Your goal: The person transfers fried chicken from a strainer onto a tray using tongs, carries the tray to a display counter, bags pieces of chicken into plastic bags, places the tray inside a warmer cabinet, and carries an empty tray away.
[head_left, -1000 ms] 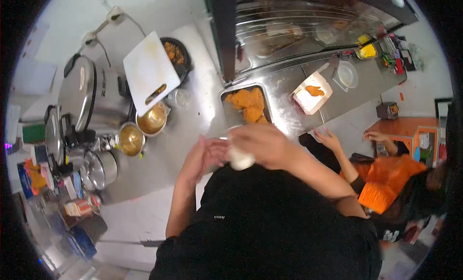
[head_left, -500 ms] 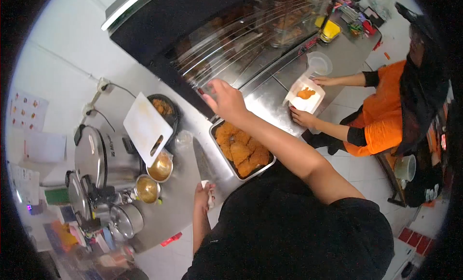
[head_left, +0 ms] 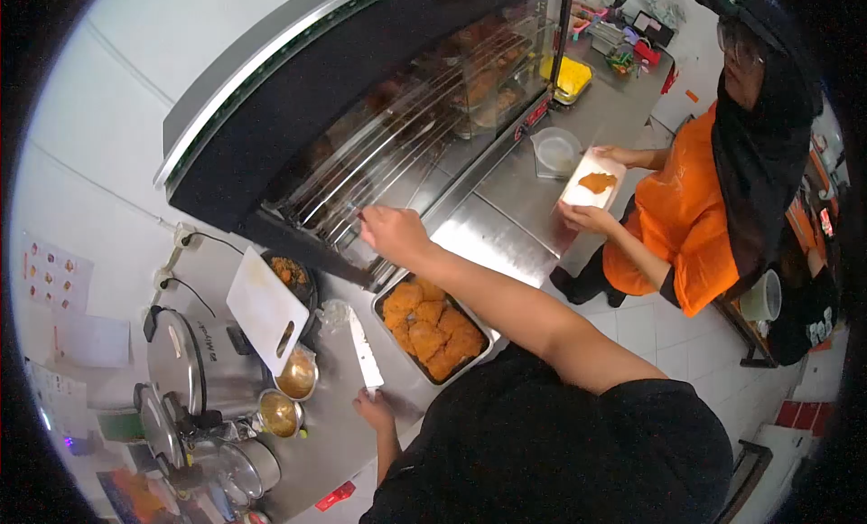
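My left hand (head_left: 376,410) is closed round the handle end of a long knife (head_left: 364,350), its bright blade pointing away over the steel counter. My right hand (head_left: 395,238) reaches to the front of a glass-fronted display cabinet (head_left: 271,154). Its fingers are pinched together at the cabinet, with a small dark reddish bit at the tips that I cannot make out. Below my right forearm stands a metal tray (head_left: 489,350) of breaded fried pieces (head_left: 433,330). Clear crumpled plastic (head_left: 334,316) lies by the knife's tip.
A co-worker in an orange top (head_left: 686,217) holds a paper box (head_left: 611,168) with a fried piece in it. A white cutting board (head_left: 262,303) leans over a dark pan (head_left: 293,276). Metal bowls (head_left: 298,375) and a large pot (head_left: 212,361) stand at left.
My right hand's fingers have drawn together at the cabinet front. The knife has turned so its blade shines. My view has shifted; the co-worker has raised and tilted the box.
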Available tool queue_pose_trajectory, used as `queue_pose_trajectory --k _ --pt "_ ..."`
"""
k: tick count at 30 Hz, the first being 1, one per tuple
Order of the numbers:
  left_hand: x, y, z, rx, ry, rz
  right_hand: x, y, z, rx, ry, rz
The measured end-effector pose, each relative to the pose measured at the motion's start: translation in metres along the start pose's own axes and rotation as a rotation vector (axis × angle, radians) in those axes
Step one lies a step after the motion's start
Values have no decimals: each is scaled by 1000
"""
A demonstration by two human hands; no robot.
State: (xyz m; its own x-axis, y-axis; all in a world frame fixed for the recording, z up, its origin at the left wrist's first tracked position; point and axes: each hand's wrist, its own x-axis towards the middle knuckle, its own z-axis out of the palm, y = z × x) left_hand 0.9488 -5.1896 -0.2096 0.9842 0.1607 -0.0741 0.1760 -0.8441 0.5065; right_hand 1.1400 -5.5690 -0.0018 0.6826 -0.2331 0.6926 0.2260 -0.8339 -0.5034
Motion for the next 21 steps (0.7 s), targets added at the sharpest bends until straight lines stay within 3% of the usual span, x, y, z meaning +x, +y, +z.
queue_pose_trajectory --k 2,5,8,11,13,15,18,21 --pt "0 8 6 82 43 -30 8 25 -17 -6 -4 57" --pt "-1 26 20 243 358 96 20 68 -38 -61 -27 118" --pt "9 84 20 -204 335 46 28 109 -57 -117 0 143" --pt "25 170 16 -283 279 191 37 143 -80 -156 18 212" --pt "48 268 14 -466 109 234 47 175 -91 -147 105 232" --pt "78 292 48 -602 94 328 52 194 -98 -196 91 254" --pt "109 352 53 -971 -213 -210 55 222 -107 -211 75 257" --pt "159 358 86 -1051 -210 -349 61 235 -121 -177 78 193"
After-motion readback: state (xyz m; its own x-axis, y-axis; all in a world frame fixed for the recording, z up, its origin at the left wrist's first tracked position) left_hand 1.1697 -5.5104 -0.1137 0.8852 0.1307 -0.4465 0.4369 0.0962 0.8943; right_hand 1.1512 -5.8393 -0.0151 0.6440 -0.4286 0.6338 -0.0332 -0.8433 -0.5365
